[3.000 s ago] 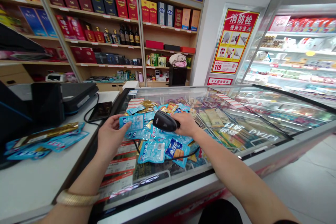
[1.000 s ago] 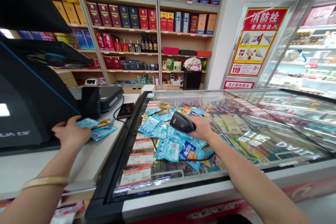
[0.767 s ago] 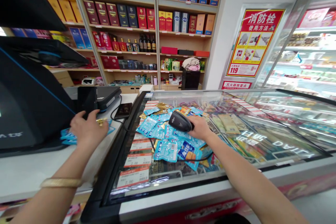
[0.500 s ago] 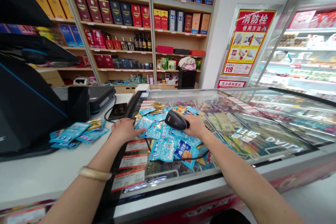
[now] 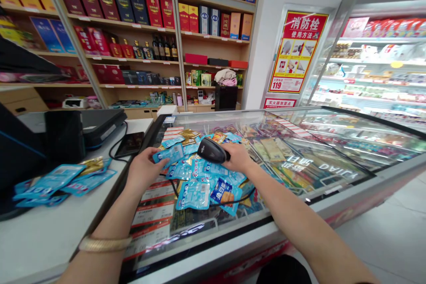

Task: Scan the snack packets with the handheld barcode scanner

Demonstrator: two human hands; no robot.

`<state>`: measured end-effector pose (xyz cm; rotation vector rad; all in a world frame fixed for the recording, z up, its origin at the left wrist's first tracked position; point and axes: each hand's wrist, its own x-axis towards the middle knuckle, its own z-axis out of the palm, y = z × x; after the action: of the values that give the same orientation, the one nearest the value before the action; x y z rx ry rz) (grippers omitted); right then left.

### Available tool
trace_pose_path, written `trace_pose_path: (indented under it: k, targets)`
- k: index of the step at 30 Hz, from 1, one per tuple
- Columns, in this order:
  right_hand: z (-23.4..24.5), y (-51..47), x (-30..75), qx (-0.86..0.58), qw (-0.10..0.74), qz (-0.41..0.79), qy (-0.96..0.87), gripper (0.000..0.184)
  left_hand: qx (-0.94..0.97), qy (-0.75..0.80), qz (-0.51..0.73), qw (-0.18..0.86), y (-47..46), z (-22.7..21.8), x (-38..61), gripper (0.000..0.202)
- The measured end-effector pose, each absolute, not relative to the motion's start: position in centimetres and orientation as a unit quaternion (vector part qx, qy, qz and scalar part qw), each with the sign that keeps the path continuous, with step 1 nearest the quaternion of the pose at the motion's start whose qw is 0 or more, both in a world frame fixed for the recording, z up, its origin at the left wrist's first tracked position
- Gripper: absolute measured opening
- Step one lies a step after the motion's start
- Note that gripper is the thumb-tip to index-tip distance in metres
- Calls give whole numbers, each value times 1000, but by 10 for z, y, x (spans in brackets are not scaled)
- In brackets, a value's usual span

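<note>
My left hand (image 5: 145, 169) pinches a blue snack packet (image 5: 169, 154) at its near end, tilted up at the left side of the pile. My right hand (image 5: 237, 158) grips a black barcode scanner (image 5: 213, 150) by its handle, its head pointing left over the packets. Beneath both lies a heap of blue packets (image 5: 195, 193) and gold packets (image 5: 189, 135) on the glass lid of a chest freezer (image 5: 206, 224). One darker blue packet (image 5: 222, 191) with a biscuit picture lies at the near side. The scanner's black cable (image 5: 229, 203) runs across the packets.
On the white counter (image 5: 40, 239) at left lies another group of blue packets (image 5: 60, 182). A phone (image 5: 131, 143) lies beside black checkout equipment (image 5: 103, 126). Shelves of boxed bottles (image 5: 129, 4) stand behind; a lit refrigerated case (image 5: 376, 62) is at right.
My left hand has closed on a blue packet and raised it from the pile. The scanner stays in my right hand, above the heap. The whole view has shifted, with things appearing further left.
</note>
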<state>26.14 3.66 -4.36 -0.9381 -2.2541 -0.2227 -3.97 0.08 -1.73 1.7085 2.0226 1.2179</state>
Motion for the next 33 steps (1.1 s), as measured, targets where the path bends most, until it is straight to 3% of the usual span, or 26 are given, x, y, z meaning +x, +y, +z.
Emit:
trace_pose_path:
  k: [4,8,12,23,33]
  targets:
    - [-42,37,260,-378,320,-82,-864,37,531,582,564,247,1,-18,-29,37]
    - [-40,36,259,-383,320,-76,-863,38,478,528,621,328,0,-19,-19,43]
    - [-38,34,260,-381,340,-69,-857,50,479,525,622,330,0,-20,-16,44]
    - [-32,31,259,-360,310,-62,-878,36,490,524,619,321,-4,-20,-12,34]
    - [-29,28,256,-346,268,-47,-898,32,532,563,592,224,0,-29,-20,41]
